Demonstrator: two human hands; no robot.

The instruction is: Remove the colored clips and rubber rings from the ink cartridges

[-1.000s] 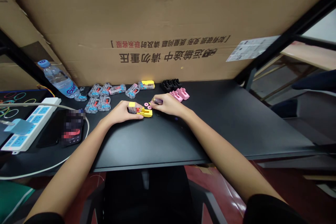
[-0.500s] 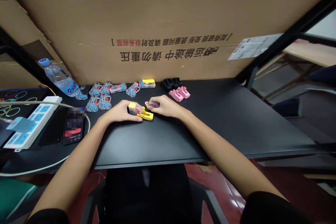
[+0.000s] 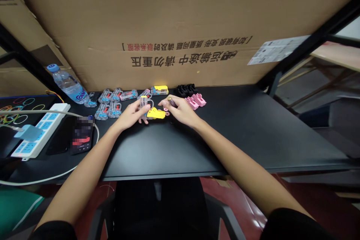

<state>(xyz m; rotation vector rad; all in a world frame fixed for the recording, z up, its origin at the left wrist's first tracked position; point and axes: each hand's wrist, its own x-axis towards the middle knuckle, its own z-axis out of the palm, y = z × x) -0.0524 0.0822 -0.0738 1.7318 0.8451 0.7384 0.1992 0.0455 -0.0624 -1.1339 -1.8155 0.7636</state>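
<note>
I have the left hand (image 3: pixel 132 114) clasped round a clear toy (image 3: pixel 143 102) with a yellow part (image 3: pixel 156 113), over the bench (image 3: pixel 168 153). My right hand (image 3: pixel 182 112) grips a slim tool (image 3: pixel 171 101) just beside it; I can't make out its tip. Pink rings (image 3: pixel 167 113) lie between. Beyond, I see pink pieces (image 3: pixel 200 100), black pieces (image 3: pixel 186 89) and, leftward, more clear toys (image 3: pixel 115 109).

A broad bare stretch of desk (image 3: pixel 267 131) lies open beyond the right hand (image 3: pixel 184 111), and another between the forearms (image 3: pixel 92 161), toward the near edge. Past both hands, pink parts (image 3: pixel 200 100), black parts (image 3: pixel 182 90) and several clear-cased pieces (image 3: pixel 102 111) stand in the way, with upright cardboard (image 3: pixel 180 15) walling off the far side. Leftward, a bottle (image 3: pixel 69 84), power strip (image 3: pixel 42 131), phone (image 3: pixel 82 135) and looping white cable (image 3: pixel 28 112) crowd any passage.
</note>
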